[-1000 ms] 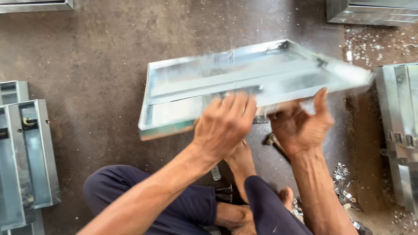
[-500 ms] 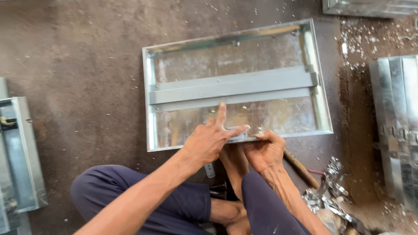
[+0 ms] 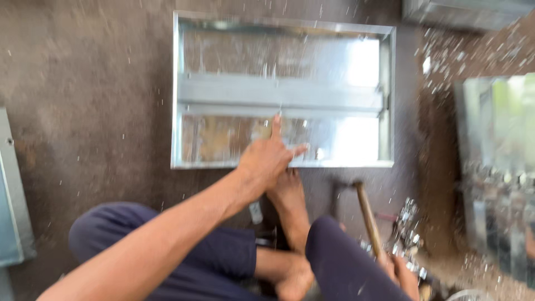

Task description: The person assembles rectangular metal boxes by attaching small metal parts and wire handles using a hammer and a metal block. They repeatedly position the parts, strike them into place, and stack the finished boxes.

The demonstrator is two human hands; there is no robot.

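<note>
One shiny metal tray point(image 3: 284, 92) fills the upper middle of the frame, lying flat on the brown concrete floor point(image 3: 89, 72), open side up, with a raised rim all round and a flat bar across its middle. The left hand point(image 3: 267, 159) rests on the near rim, palm down, fingers loosely spread, forefinger pointing up toward the bar; it presses on the tray, grips nothing. To do this well, I'd judge that hand should bear down firmly and keep its fingers off any spot a blow might land. At lower right the right hand point(image 3: 404, 273) seems closed round a wooden hammer handle point(image 3: 368, 217), though blur makes that hard to confirm. A bare foot point(image 3: 287, 195) sits just below the rim. Bright metal scraps point(image 3: 409, 228) lie at lower right, another metal panel point(image 3: 496, 167) at the right edge.
</note>
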